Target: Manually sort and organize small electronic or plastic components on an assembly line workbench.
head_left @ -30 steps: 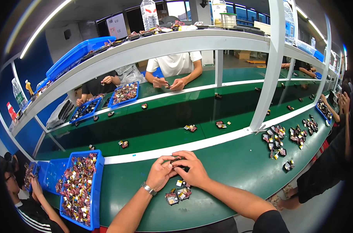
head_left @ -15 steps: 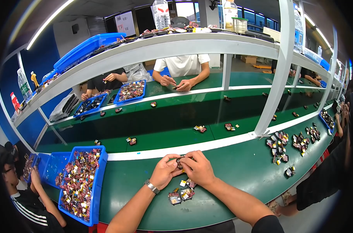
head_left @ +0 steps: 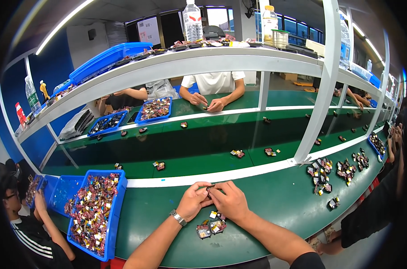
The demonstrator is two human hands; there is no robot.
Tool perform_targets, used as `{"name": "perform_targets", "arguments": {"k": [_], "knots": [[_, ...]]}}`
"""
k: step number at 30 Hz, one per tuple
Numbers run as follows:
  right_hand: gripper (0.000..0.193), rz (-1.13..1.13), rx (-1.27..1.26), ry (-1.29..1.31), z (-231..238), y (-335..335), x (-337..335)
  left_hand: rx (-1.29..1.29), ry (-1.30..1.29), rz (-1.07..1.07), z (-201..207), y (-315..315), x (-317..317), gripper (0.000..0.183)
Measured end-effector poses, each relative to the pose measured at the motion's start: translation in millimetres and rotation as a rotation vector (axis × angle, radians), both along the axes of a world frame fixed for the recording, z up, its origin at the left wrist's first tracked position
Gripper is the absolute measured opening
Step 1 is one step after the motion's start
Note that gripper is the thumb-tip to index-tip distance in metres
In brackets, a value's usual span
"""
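Both of my hands meet over the near green worktop (head_left: 266, 219). My left hand (head_left: 193, 201) is closed around a small dark electronic part (head_left: 209, 191), mostly hidden by fingers. On the same part, the fingers of my right hand (head_left: 230, 201) pinch from the other side. Just below my hands lie a few similar parts with black housings, such as a black-framed module (head_left: 203, 232) and another module (head_left: 218, 226) with reddish film and white and yellow bits. A metal watch (head_left: 178, 217) is on my left wrist.
To the left stands a blue tray (head_left: 119, 197) heaped with such parts. Piles of modules (head_left: 320, 175) lie at the right. Beyond a white rail (head_left: 176, 181), a dark green belt (head_left: 203, 148) carries scattered parts. A grey post (head_left: 317, 98) supports an overhead shelf (head_left: 239, 60). Co-workers sit opposite and alongside.
The view has shifted slightly, so the shelf and belt sit lower. My hands stay together on the part, with small finger movements. At the far left opposite, a co-worker's hands have risen.
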State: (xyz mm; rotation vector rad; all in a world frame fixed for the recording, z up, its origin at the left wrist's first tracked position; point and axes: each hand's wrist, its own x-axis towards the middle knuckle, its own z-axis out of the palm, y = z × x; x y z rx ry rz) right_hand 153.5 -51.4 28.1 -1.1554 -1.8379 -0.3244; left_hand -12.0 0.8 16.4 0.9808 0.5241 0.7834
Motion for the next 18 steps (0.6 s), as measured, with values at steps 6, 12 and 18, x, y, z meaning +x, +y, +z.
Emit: {"name": "perform_targets", "arguments": {"k": [6, 12, 18], "knots": [[0.017, -0.015, 0.02, -0.004, -3.5, 1.6, -2.0, 0.017, 0.009, 0.023, -2.0, -0.6, 1.1, 0.024], [0.017, -0.02, 0.029, 0.005, -3.9, 3.0, -2.9, 0.006, 0.021, 0.021, -2.4, 1.1, 0.2, 0.024], [0.018, -0.037, 0.038, -0.017, -4.5, 1.3, -1.5, 0.003, 0.014, 0.026, -1.0, -1.7, 3.0, 0.024]]}}
